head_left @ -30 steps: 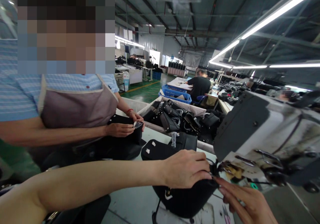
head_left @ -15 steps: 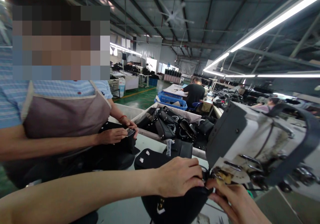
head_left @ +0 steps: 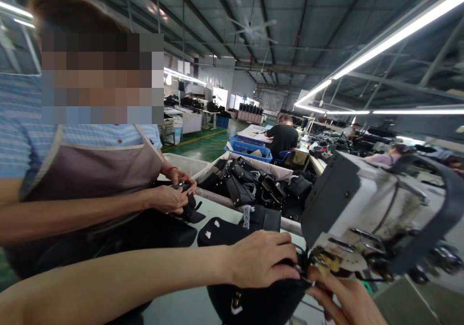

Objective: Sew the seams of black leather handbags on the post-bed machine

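A black bag (head_left: 253, 298) with a small gold-coloured metal fitting lies below the head of a sewing machine (head_left: 351, 204). My left hand (head_left: 263, 260) rests over its upper edge, fingers curled and gripping the bag beside the machine's needle area. My right hand (head_left: 337, 291) pinches the bag's edge right under the machine head, thumb and forefinger close together. The black flap (head_left: 224, 231) with two white bits on it spreads behind my left wrist. The needle itself is hidden.
At the left, a person in an apron (head_left: 97, 170) handles a black piece with both hands. Behind the pale table (head_left: 213, 208), a lined bin (head_left: 282, 169) holds several black bags. Blue crates (head_left: 250, 150) and other people are farther back.
The view has shifted slightly. The other person's hands have changed their hold on the black piece, which now shows a strap end. My hands and the bag have barely moved.
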{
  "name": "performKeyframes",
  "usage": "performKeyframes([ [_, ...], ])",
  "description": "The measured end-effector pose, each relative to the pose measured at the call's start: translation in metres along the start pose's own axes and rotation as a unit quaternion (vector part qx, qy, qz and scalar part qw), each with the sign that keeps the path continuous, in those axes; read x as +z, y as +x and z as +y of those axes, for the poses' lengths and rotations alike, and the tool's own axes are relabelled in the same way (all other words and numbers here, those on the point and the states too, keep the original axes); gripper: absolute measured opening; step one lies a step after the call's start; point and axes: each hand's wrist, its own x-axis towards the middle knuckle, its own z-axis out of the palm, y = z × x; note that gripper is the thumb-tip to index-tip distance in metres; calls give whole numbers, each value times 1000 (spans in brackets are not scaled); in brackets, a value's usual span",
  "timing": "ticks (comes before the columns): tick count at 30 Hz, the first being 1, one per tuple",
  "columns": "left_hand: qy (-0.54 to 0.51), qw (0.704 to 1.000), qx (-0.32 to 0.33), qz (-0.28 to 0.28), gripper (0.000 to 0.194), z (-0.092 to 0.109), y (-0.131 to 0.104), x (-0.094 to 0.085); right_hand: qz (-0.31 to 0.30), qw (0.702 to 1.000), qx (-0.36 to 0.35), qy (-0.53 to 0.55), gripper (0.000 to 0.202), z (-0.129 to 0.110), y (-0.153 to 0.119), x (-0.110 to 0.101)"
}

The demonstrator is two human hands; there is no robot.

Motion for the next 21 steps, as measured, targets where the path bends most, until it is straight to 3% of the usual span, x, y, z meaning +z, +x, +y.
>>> performKeyframes([
  [4, -12, 1000, 1, -6, 34, 1, 0, 0, -44, 999, -25, -5, 22, -5, 6, -13],
  [7, -13, 1000, -8, -8, 33, 1, 0, 0, -59, 996, -41, -54, 22, 1, 3, -10],
  [12, -23, 999, -33, -20, 31, 3, -1, -4, -22, 992, -56, -112, 18, 8, 2, -3],
  [15, -51, 997, -60, -26, 24, 9, 1, -9, 10, 998, -4, -54, 14, -9, 1, -4],
  [17, -73, 993, -88, -31, 21, 12, 2, -12, 37, 994, 84, 63, 14, -25, -1, 0],
  [19, -89, 989, -113, -41, 21, 10, 4, -13, 87, 952, 203, 214, 15, -39, -1, 8],
  [21, -98, 986, -126, -57, 23, 4, 7, -12, 155, 866, 296, 372, 27, -48, 0, 19],
])
